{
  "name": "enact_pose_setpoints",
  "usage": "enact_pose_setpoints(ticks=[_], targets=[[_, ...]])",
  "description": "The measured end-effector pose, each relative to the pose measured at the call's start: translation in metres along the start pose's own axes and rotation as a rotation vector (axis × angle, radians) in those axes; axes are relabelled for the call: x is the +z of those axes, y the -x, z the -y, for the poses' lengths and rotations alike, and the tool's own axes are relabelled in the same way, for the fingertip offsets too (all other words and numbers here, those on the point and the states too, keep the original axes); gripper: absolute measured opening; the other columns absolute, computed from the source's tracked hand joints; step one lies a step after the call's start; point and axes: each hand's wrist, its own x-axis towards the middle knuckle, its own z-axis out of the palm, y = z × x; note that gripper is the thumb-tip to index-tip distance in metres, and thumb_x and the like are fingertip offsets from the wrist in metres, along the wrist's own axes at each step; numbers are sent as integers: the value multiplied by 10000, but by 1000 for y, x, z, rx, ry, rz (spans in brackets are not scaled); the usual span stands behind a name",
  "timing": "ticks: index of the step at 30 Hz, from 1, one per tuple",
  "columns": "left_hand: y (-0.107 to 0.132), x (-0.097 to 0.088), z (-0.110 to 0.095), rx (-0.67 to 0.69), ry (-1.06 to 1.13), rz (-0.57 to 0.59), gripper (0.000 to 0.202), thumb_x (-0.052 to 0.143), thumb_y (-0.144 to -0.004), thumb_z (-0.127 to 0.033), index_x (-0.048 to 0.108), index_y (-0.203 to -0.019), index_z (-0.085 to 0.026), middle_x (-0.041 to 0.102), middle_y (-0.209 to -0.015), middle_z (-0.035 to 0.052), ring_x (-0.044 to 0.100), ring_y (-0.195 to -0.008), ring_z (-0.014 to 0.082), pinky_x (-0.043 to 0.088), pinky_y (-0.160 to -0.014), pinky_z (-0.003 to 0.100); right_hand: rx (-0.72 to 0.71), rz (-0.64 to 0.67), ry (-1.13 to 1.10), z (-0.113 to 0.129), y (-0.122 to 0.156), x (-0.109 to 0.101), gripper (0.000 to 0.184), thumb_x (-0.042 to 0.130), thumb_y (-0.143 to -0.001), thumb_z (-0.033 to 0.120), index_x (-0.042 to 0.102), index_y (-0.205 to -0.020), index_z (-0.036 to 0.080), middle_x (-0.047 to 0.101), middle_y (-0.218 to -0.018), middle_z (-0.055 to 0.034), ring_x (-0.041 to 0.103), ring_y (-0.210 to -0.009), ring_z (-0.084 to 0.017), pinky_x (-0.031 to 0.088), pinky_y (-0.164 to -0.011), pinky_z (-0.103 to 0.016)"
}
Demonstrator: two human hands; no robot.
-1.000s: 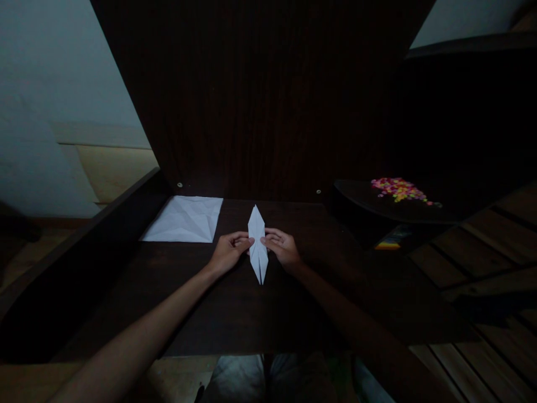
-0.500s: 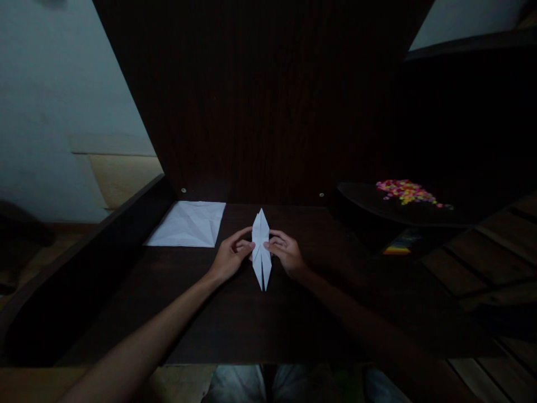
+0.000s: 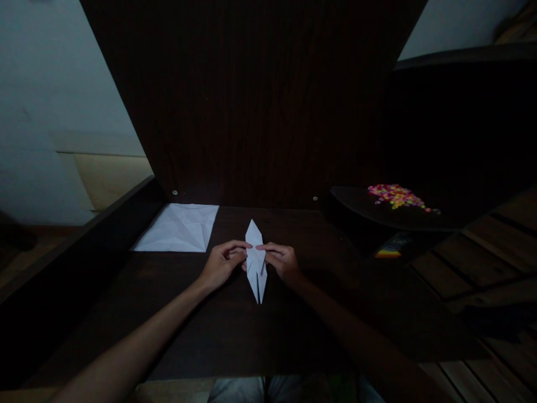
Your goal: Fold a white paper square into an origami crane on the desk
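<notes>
A folded white origami paper (image 3: 255, 263), long and diamond-shaped, is held between both hands above the dark table. Its upper end comes to one point, while the lower end is split into two narrow points. My left hand (image 3: 224, 262) pinches its left edge, index fingertip lying on the front face. On the opposite edge my right hand (image 3: 284, 263) grips it likewise, with the index fingertip on the front and the other fingers partly hidden behind the paper.
A creased white paper sheet (image 3: 178, 228) lies at the table's back left. Several small colourful pieces (image 3: 396, 196) sit heaped on a raised dark shelf (image 3: 356, 201) at the right. A dark panel (image 3: 251, 112) rises behind the table, and a low side board (image 3: 84, 240) borders the left.
My index fingers have moved from behind the paper onto its front face, and the thumbs no longer lie on the front. The whole view has shifted slightly.
</notes>
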Motion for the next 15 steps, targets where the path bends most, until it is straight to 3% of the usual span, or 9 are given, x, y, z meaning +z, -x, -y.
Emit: enact_pose_setpoints(ticks=[6,15], targets=[[0,2,-1,-38,25,-33,417,719,-696,-311,587,-1052,-139,666,-657,-3,623,-541,140,518,-573,277,41,-65,-6,-1,0,0,369,759,-612,323,666,-938,178,631,-651,2,592,-589,-145,472,-541,-265],[2,3,-4,-32,33,-33,505,698,-716,-293,511,-1159,-140,648,-630,-27,605,-539,125,491,-580,255,93,-101,-9,-1,-3,4,365,719,-651,391,606,-922,172,631,-668,-2,555,-558,-128,405,-508,-244]])
